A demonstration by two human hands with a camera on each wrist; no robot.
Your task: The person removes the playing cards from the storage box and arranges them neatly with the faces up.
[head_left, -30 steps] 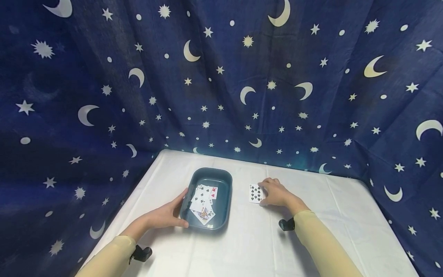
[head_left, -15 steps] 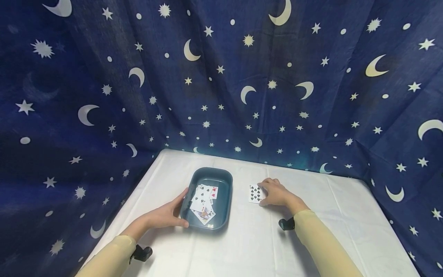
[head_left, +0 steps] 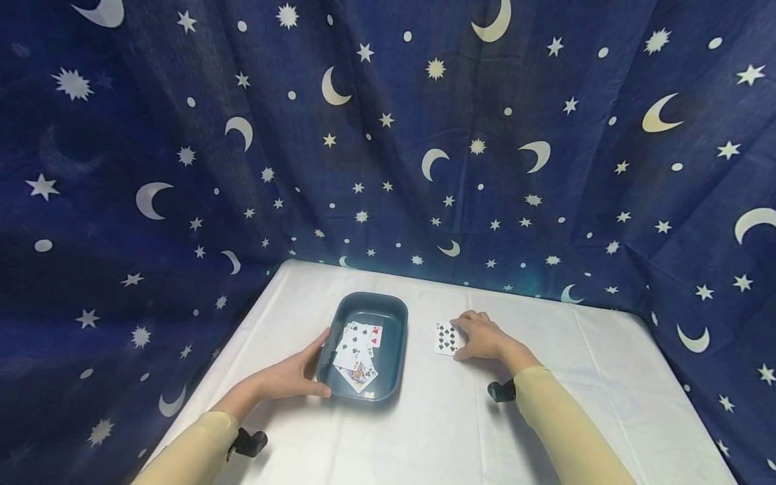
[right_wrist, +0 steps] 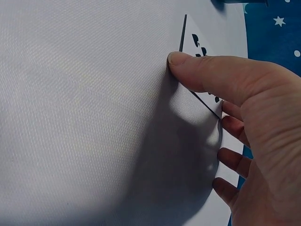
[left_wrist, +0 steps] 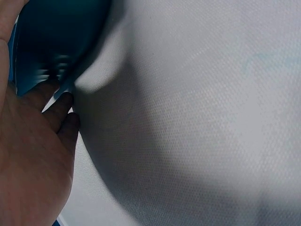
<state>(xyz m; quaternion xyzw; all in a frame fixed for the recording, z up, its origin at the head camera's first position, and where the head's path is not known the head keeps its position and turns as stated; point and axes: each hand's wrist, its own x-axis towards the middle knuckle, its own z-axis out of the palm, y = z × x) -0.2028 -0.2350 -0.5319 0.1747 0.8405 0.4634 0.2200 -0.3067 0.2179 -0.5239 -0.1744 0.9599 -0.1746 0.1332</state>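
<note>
In the head view, a playing card (head_left: 445, 339) printed with several black spades lies face up right of a dark blue-green tray (head_left: 395, 357). My right hand (head_left: 481, 338) pinches this card by its right part, the thumb at the near edge and a fingertip at the far edge. A dark line runs along the card's edge in the right wrist view; whether it is lifted I cannot tell. My left hand (head_left: 294, 374) touches the tray's left side with nearly straight fingers, its thumb against the near-left corner. Several loose cards (head_left: 353, 347) overlap face up inside the tray.
A white cloth (head_left: 418, 438) covers the table. Behind it and along both sides hangs a dark blue curtain (head_left: 388, 162) with moons and stars. Black wrist cameras sit below each hand, at the cuffs of the pale yellow sleeves (head_left: 200, 444).
The head view has shifted very slightly. Both hands keep their places, the left at the tray and the right on the card.
</note>
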